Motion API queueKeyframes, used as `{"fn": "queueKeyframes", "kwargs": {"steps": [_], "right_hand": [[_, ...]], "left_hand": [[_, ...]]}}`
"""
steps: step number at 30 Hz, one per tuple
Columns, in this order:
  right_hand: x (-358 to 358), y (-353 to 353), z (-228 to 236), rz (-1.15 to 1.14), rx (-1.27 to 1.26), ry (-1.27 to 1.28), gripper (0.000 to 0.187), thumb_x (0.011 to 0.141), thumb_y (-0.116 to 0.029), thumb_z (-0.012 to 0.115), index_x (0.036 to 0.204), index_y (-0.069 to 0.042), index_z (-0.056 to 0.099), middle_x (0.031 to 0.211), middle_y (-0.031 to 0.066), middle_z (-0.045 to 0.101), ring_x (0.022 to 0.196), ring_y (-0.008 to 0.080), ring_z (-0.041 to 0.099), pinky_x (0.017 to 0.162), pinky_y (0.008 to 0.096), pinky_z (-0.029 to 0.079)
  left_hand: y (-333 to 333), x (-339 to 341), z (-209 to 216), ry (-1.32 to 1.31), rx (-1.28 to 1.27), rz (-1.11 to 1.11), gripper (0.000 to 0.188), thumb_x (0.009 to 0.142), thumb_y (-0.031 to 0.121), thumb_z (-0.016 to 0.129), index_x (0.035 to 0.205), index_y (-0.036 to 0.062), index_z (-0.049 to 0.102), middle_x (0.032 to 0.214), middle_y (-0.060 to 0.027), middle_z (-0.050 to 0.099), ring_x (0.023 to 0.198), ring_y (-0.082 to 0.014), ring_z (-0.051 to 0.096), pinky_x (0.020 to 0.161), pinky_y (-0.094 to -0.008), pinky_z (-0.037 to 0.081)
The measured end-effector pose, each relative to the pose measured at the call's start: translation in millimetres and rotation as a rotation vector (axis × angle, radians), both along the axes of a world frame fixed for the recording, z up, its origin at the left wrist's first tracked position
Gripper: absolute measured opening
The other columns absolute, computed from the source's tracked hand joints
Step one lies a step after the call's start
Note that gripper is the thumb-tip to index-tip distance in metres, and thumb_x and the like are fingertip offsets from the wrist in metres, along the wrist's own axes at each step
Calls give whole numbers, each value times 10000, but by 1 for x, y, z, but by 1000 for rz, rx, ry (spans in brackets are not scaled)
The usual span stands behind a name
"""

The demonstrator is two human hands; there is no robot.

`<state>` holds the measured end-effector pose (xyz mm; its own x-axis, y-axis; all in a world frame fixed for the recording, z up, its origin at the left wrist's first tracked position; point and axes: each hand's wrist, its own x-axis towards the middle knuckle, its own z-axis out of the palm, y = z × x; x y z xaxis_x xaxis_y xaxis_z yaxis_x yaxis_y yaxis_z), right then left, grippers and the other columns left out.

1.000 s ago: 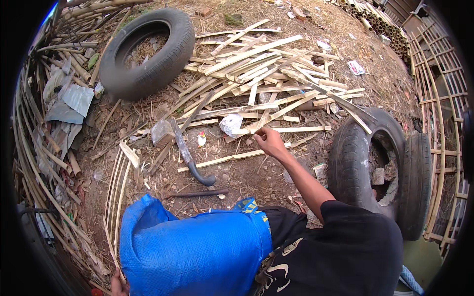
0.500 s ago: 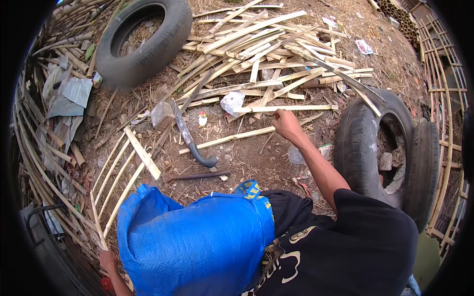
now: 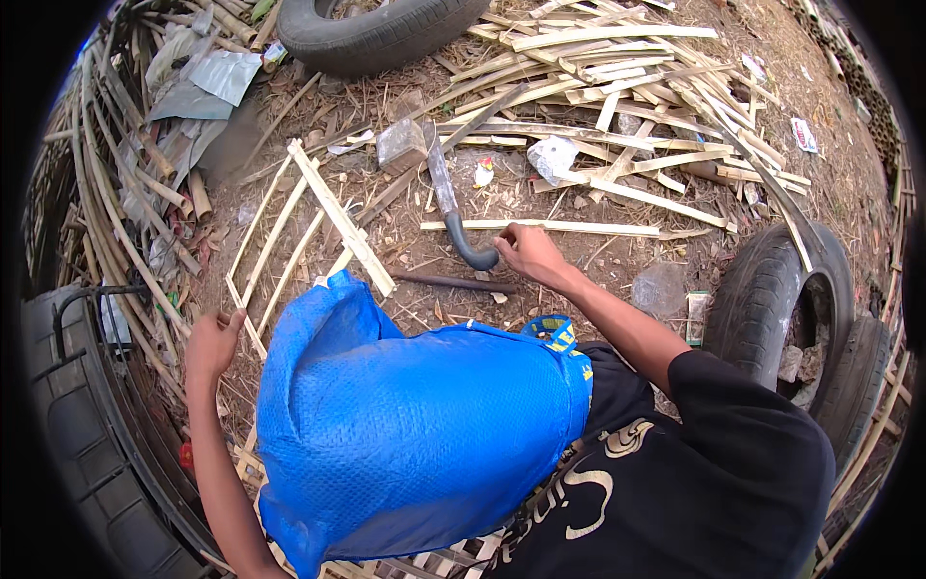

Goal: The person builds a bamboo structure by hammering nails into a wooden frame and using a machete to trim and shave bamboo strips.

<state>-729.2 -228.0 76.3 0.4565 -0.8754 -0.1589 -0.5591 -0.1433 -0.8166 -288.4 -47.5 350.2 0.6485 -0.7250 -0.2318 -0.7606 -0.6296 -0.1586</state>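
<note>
My right hand is over the ground with its fingers half bent. Its fingertips are beside the dark curved handle end of a machete, and I cannot see them wrapped round it. A pale bamboo strip runs along the ground just beyond that hand. At the left, my left hand pinches the near end of a thin bamboo strip. That strip belongs to a small lattice of bamboo strips whose near part goes behind the blue woven sack over my lap.
A heap of split bamboo lies at the far side. Old tyres stand at the right and far left. A stone block, crumpled plastic and a dark rod lie on the littered ground. Bamboo poles crowd the left.
My right hand has left a bamboo strip and moved nearer and left, to the machete handle. That strip now lies slanted. My left hand has moved forward along the lattice. The view has shifted.
</note>
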Motion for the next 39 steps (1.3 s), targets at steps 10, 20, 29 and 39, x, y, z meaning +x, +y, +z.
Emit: {"fn": "queueKeyframes", "kwargs": {"steps": [10, 20, 29, 39], "right_hand": [[80, 0, -4, 160, 103, 182, 484, 862, -430, 673, 907, 53, 674, 854, 228, 715, 783, 394, 706, 769, 504, 545], [-79, 20, 194, 33, 361, 47, 637, 884, -558, 641, 809, 73, 676, 811, 247, 691, 795, 378, 691, 763, 457, 522], [-28, 49, 187, 69, 329, -86, 592, 956, -534, 603, 739, 17, 608, 676, 134, 604, 649, 272, 602, 641, 437, 477], [95, 40, 226, 146, 514, -561, 560, 1049, -496, 434, 744, -48, 575, 691, 28, 532, 624, 133, 455, 558, 359, 386]], "left_hand": [[14, 25, -62, 246, -154, -109, 496, 796, 449, 713, 931, -28, 698, 816, -219, 702, 797, -361, 708, 736, -450, 530], [33, -5, -43, 540, -200, -30, 358, 837, 280, 684, 1067, 5, 681, 894, -155, 705, 818, -271, 677, 718, -382, 518], [-17, -61, -2, 618, -309, -263, 329, 874, 128, 658, 1190, 35, 665, 965, -97, 709, 837, -190, 649, 702, -320, 506], [-80, -120, -38, 747, -484, -868, 818, 820, 207, 765, 1553, 155, 404, 1337, -113, 634, 1167, -211, 623, 783, -321, 509]]}}
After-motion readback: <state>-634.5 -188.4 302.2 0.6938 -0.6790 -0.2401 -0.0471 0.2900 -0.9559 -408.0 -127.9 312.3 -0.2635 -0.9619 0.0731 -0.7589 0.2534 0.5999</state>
